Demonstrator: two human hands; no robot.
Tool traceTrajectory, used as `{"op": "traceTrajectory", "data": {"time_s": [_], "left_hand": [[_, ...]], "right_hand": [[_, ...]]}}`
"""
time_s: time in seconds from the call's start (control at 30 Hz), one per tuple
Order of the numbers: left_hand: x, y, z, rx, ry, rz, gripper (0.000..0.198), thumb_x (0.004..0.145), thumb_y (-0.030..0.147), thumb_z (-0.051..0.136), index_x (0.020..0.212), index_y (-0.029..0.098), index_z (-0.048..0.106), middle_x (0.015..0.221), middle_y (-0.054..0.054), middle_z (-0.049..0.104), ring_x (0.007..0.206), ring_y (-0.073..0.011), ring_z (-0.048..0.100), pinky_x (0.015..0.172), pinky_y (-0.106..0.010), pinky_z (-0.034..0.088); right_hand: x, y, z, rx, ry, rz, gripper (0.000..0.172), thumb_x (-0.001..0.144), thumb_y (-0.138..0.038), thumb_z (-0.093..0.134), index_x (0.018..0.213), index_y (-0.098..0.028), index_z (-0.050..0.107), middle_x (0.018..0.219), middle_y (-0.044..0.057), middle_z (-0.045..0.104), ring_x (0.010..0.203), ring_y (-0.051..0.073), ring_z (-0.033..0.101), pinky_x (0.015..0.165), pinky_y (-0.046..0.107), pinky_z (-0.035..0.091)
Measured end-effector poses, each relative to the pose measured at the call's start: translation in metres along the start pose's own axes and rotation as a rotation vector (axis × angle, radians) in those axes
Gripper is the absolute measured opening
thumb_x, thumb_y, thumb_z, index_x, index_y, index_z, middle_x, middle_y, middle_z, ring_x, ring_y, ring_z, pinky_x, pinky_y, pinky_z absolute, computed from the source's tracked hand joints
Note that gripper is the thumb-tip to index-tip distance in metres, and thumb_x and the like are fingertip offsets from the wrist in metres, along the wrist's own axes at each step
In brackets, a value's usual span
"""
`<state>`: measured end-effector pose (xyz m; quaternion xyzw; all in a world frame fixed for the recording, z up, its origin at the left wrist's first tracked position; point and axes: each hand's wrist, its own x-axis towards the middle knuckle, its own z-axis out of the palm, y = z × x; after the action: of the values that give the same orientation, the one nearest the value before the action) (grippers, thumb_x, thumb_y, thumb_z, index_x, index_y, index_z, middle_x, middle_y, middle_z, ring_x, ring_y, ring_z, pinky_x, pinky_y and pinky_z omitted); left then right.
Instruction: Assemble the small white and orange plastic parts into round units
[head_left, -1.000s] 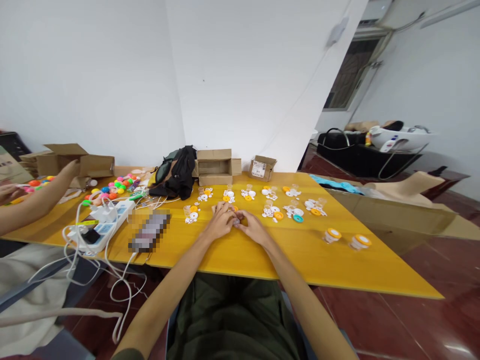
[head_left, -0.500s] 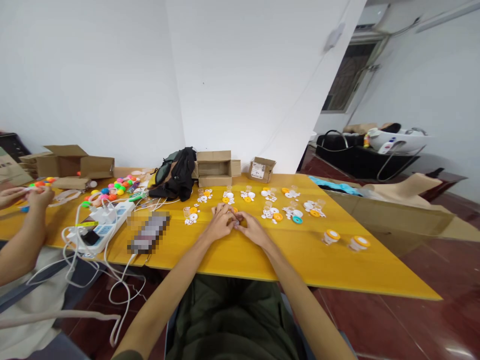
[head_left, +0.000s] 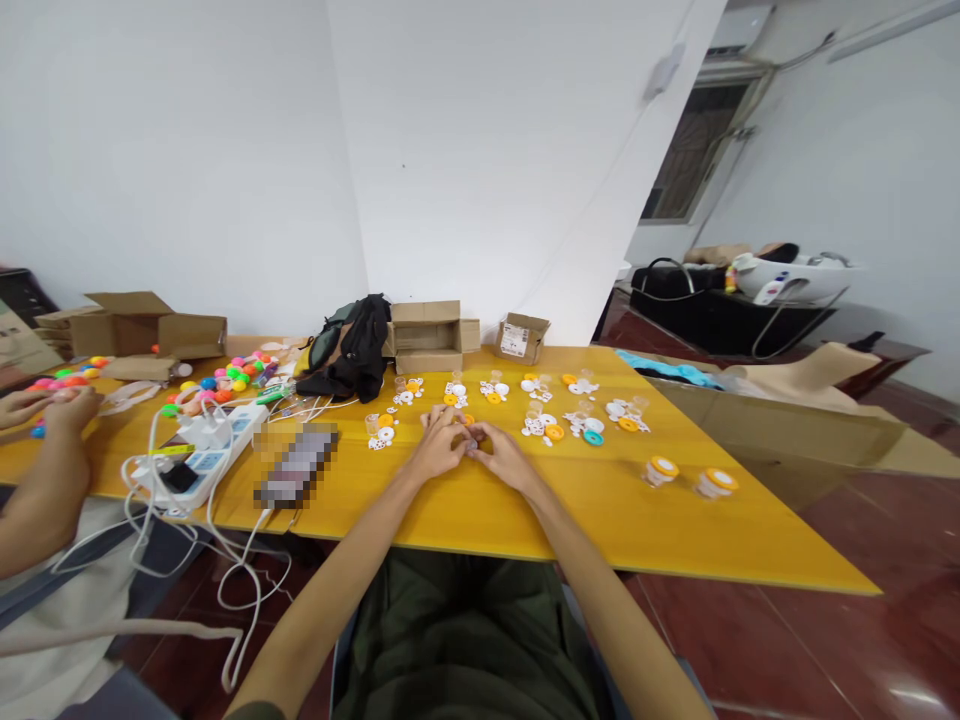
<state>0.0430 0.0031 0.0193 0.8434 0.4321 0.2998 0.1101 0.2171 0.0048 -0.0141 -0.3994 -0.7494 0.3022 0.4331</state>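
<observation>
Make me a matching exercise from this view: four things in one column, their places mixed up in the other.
Things
1 small clear piece
2 teal disc
3 black bag
4 orange-lidded jars

Places
A left of an open box
B towards the table's right end
C between left hand and right hand
D beside loose white pieces

Pairs: 1-C, 2-D, 3-A, 4-B

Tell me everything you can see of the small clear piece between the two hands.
The small clear piece looks like see-through plastic, greyish in tone. The left hand and right hand hold it between their fingers, which hide much of it, so its full shape and parts cannot be told. It is over the yellow table; whether it touches the top is unclear.
</observation>
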Motion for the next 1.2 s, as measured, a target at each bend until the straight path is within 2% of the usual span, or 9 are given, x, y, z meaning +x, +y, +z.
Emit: {"op": "traceTrajectory", "data": {"time_s": [0.3,1.2], "left_hand": [[0.0013,-0.0012,0.0014,-0.001,-0.014,0.002,0.015,0.084,0.014,0.063,0.080,0.025,0.074,0.114,-0.008,0.062,0.120,-0.0310,0.044,0.098,-0.049,0.034],[0.0018,0.0023,-0.0021,-0.012,-0.029,-0.022,0.014,0.085,0.017,0.064,0.080,0.024,0.075,0.113,-0.008,0.062,0.117,-0.0301,0.044,0.097,-0.048,0.035]], "right_hand": [[0.0002,-0.0002,0.0002,-0.009,0.008,0.006,0.025,0.076,-0.023,0.068,0.100,-0.024,0.067,0.097,0.003,0.073,0.091,0.022,0.067,0.087,0.038,0.053],[-0.0001,0.0024,-0.0002,-0.011,0.003,0.011,0.027,0.076,-0.022,0.069,0.102,-0.024,0.067,0.098,0.003,0.073,0.092,0.022,0.067,0.088,0.037,0.052]]}}
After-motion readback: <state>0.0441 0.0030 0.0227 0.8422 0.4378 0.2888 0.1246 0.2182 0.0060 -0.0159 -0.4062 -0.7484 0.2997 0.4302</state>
